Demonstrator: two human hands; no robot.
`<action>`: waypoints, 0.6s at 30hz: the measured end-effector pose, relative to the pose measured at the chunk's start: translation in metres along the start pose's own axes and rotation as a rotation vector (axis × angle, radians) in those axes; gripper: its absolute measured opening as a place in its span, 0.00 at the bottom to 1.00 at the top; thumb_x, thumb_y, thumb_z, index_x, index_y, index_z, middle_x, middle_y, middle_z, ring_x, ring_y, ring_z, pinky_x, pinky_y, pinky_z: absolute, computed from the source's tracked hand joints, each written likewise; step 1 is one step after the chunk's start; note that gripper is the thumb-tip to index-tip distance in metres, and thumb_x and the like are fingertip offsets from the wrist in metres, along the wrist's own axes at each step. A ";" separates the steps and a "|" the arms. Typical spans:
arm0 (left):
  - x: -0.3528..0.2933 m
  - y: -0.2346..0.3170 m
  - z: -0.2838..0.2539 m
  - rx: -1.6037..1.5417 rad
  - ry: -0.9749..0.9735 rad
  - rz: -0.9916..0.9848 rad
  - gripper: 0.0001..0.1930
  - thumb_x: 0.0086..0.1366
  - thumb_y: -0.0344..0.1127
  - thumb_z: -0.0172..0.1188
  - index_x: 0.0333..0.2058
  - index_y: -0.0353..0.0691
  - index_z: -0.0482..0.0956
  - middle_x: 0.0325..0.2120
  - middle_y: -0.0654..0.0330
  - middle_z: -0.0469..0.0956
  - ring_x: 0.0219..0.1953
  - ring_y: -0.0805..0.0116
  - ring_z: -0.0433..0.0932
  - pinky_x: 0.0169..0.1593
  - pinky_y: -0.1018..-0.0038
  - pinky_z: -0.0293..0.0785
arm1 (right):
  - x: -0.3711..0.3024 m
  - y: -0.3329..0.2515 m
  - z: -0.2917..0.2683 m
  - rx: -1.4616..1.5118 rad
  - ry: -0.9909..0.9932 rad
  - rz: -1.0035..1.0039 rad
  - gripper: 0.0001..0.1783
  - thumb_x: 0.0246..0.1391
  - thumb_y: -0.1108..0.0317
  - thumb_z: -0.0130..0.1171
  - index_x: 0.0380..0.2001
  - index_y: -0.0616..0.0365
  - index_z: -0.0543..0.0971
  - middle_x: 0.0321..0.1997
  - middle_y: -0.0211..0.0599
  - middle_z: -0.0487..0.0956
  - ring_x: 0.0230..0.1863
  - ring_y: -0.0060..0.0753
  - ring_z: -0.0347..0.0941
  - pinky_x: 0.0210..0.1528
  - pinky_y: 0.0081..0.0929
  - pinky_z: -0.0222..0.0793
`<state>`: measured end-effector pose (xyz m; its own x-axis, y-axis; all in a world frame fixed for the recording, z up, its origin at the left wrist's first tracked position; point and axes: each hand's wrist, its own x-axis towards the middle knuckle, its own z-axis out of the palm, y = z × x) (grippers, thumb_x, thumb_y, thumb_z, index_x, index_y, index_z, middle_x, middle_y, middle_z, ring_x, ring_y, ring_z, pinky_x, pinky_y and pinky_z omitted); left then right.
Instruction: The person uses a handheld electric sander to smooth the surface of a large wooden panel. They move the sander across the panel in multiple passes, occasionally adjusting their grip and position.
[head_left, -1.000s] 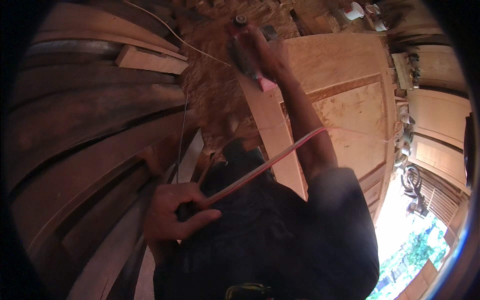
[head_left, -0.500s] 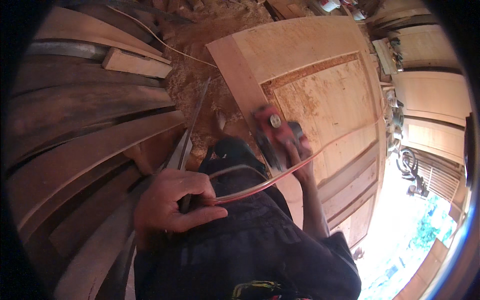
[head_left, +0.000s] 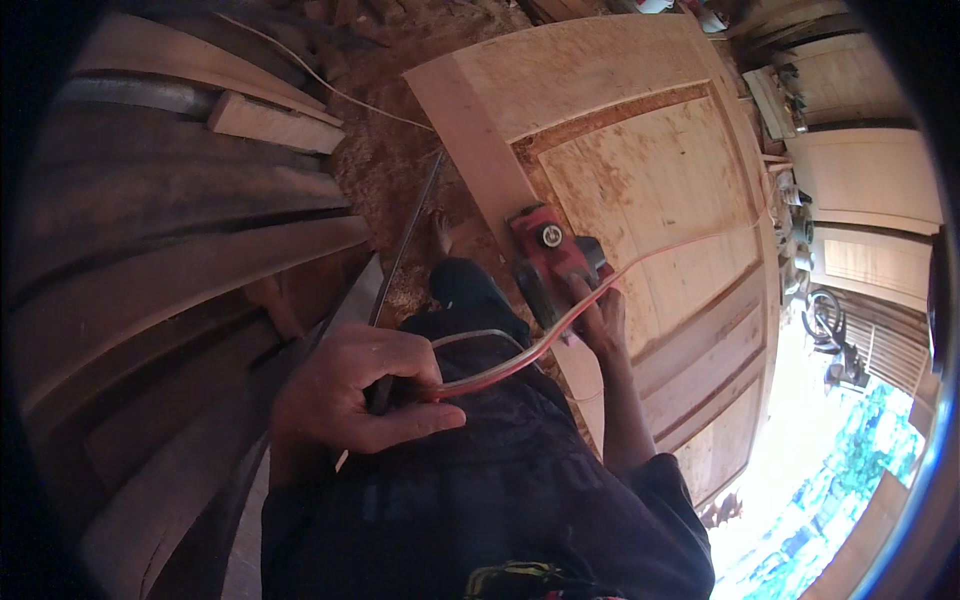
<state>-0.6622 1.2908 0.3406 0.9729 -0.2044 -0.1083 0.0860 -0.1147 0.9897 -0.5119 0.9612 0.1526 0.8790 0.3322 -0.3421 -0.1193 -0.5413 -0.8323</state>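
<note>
My right hand (head_left: 603,318) is wrapped round the rear handle of a red and black electric planer (head_left: 560,262). The planer rests on the long left edge board of a panelled wooden door (head_left: 620,215). My left hand (head_left: 362,388), closed in front of my body, grips a loop of red and whitish cable (head_left: 540,345). The cable passes over the planer hand and on across the door. Something dark shows inside the left fist, too hidden to name. Wood shavings lie along the door's recessed panel.
Long boards (head_left: 190,260) are stacked at the left, with a short block (head_left: 270,122) on top. A thin dark bar (head_left: 408,235) slants up past my left hand. Sawdust (head_left: 385,165) covers the floor. Other panels (head_left: 870,180) stand at the right, near a motorcycle (head_left: 830,330).
The planer has slid slightly along the door's edge board toward me. My left hand has shifted a little right with the cable. The view has tilted slightly.
</note>
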 end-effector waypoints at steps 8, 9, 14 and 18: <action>-0.009 -0.009 -0.017 0.016 0.096 0.001 0.12 0.59 0.34 0.80 0.28 0.36 0.83 0.24 0.57 0.83 0.25 0.65 0.84 0.29 0.71 0.74 | 0.069 -0.024 0.026 -0.100 -0.018 -0.190 0.26 0.63 0.54 0.66 0.51 0.68 0.84 0.50 0.58 0.86 0.52 0.52 0.83 0.57 0.43 0.75; -0.008 -0.010 -0.020 0.012 0.097 -0.003 0.12 0.59 0.34 0.80 0.28 0.36 0.83 0.24 0.57 0.83 0.25 0.65 0.85 0.29 0.71 0.74 | 0.079 -0.026 0.030 -0.153 -0.013 -0.313 0.25 0.63 0.53 0.66 0.50 0.68 0.85 0.49 0.58 0.86 0.51 0.53 0.83 0.57 0.44 0.75; -0.002 -0.005 -0.045 0.000 0.112 -0.062 0.12 0.60 0.34 0.80 0.29 0.36 0.84 0.24 0.57 0.84 0.26 0.66 0.85 0.29 0.72 0.75 | 0.118 -0.079 0.053 -0.089 -0.093 -0.194 0.30 0.64 0.43 0.60 0.43 0.65 0.87 0.27 0.36 0.82 0.29 0.31 0.77 0.35 0.36 0.71; 0.003 -0.005 -0.068 0.035 0.137 -0.076 0.11 0.60 0.34 0.80 0.29 0.37 0.85 0.25 0.57 0.84 0.26 0.66 0.85 0.30 0.72 0.75 | 0.159 -0.101 0.072 -0.095 -0.050 -0.202 0.31 0.64 0.43 0.61 0.46 0.65 0.87 0.38 0.53 0.84 0.41 0.48 0.82 0.45 0.42 0.74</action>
<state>-0.6451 1.3571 0.3419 0.9842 -0.0592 -0.1668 0.1557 -0.1591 0.9749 -0.3940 1.1245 0.1509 0.8566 0.4775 -0.1956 0.1028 -0.5294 -0.8421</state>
